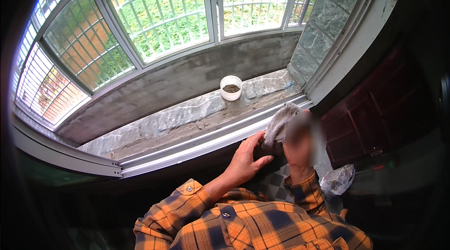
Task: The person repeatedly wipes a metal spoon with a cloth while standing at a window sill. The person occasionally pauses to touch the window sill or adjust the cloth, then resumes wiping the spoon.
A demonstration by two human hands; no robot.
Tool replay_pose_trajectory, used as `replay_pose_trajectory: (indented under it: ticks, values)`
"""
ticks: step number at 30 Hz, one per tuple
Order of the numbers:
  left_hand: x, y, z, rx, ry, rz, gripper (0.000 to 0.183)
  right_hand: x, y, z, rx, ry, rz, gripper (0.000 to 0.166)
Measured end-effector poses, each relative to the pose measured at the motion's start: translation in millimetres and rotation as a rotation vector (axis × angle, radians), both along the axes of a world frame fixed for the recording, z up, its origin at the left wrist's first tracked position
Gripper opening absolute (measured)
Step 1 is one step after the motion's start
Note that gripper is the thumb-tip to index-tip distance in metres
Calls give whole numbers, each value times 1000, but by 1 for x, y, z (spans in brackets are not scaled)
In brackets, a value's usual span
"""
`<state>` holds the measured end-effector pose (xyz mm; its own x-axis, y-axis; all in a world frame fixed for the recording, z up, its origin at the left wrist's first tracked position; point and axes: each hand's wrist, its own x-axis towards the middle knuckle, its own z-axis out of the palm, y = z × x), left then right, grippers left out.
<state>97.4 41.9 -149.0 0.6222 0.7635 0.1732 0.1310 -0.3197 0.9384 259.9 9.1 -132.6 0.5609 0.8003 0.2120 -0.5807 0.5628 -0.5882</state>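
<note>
A grey, fluffy cloth [280,123] is bunched over the right part of the white window track [211,146]. My right hand [297,157] grips the cloth from the near side. Part of this hand is hidden by a blurred patch. My left hand [245,160] is just left of the cloth, thumb spread away from the fingers. Its fingertips come up to the cloth's edge, and I cannot tell whether they press on it. Beyond the track, a white plastic tub [230,97] with dark, crumbly material [231,88] in it stands on the ledge.
Rough grey stone slabs [182,113] line the ledge below barred sliding windows [158,11]. At right, a white frame post [355,39] rises beside green stone tiles [314,39]. Lower right are a dark red panelled door [365,109] and a clear plastic bag [338,179].
</note>
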Motion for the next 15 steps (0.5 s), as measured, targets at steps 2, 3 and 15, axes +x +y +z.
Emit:
replay_pose_trajectory:
  ticks: [2, 3, 15]
  values:
    - [-8, 0, -2, -170, 57, -52, 41, -4, -3, 19, -178, -860, -436, 34]
    - [-8, 3, -9, -86, 77, -79, 27, 2, -1, 13, -209, -998, -500, 37]
    - [-56, 19, 52, -1016, -951, -160, 39, 3, -19, -11, -378, -1628, -607, 30]
